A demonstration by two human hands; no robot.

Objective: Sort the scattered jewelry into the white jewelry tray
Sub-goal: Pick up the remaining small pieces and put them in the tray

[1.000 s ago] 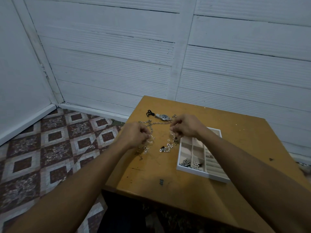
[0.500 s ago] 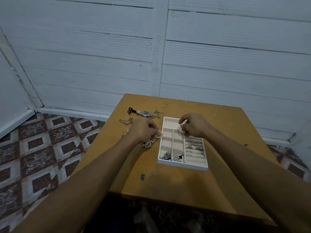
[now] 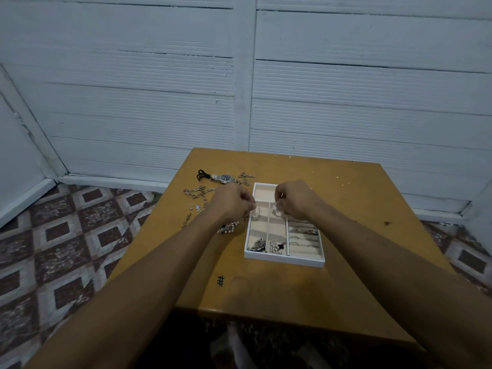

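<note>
White jewelry tray (image 3: 285, 260) sits at frame centre on the worktop (image 3: 266, 294), its far compartments partly hidden by both hands. Left hand (image 3: 234, 202), fingers curled, pinches a pearly loop (image 3: 255, 211) over the tray; right hand (image 3: 295, 199) pinches a glinting bit (image 3: 277, 210), too small to identify. Scattered chains (image 3: 198, 191) lie left.

Left hand (image 3: 234, 202), right hand (image 3: 295, 199) carried jewelry pieces (image 3: 255, 211) from pile (image 3: 198, 191) to over tray (image 3: 285, 260).

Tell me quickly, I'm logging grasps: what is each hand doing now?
Left hand: pinching a small pale beaded hoop over the white compartmented tray.
Right hand: pinching a similar small pale beaded piece.
</note>
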